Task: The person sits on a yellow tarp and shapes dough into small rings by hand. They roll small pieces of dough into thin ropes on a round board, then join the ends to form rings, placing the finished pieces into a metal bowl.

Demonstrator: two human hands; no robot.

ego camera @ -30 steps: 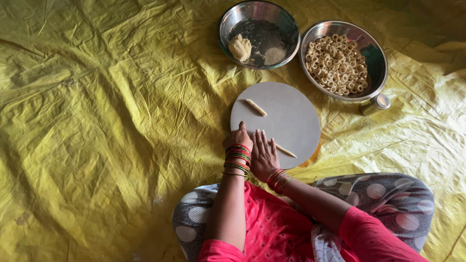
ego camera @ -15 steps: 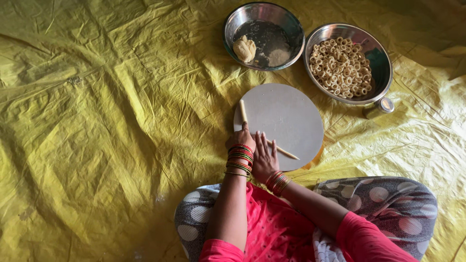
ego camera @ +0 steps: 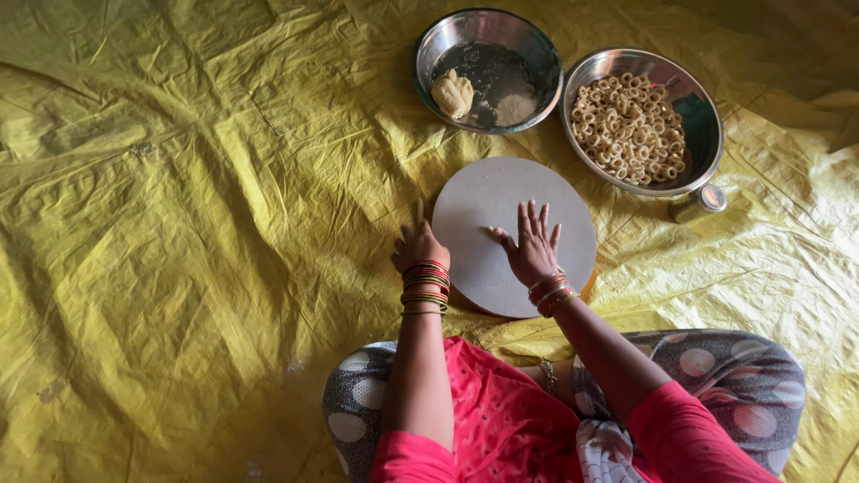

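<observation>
A round grey board (ego camera: 488,201) lies on the yellow sheet in front of my crossed legs. My right hand (ego camera: 531,245) rests flat on the board, palm down and fingers spread; whatever is under the palm is hidden. My left hand (ego camera: 419,245) sits at the board's left edge, curled around a thin stick of dough (ego camera: 418,212) that pokes up past the fingers. Both wrists carry red and green bangles.
Beyond the board stand two steel bowls: the left bowl (ego camera: 488,18) holds a lump of dough (ego camera: 452,93) and some flour, the right bowl (ego camera: 709,121) holds several small dough rings (ego camera: 629,125). A small steel cup (ego camera: 698,202) sits by it. The wrinkled yellow sheet (ego camera: 179,224) covers the floor.
My left hand picked the dough stick off the board and drew it to the left edge. My right hand moved from the near edge onto the board and spread flat, covering the thin strip.
</observation>
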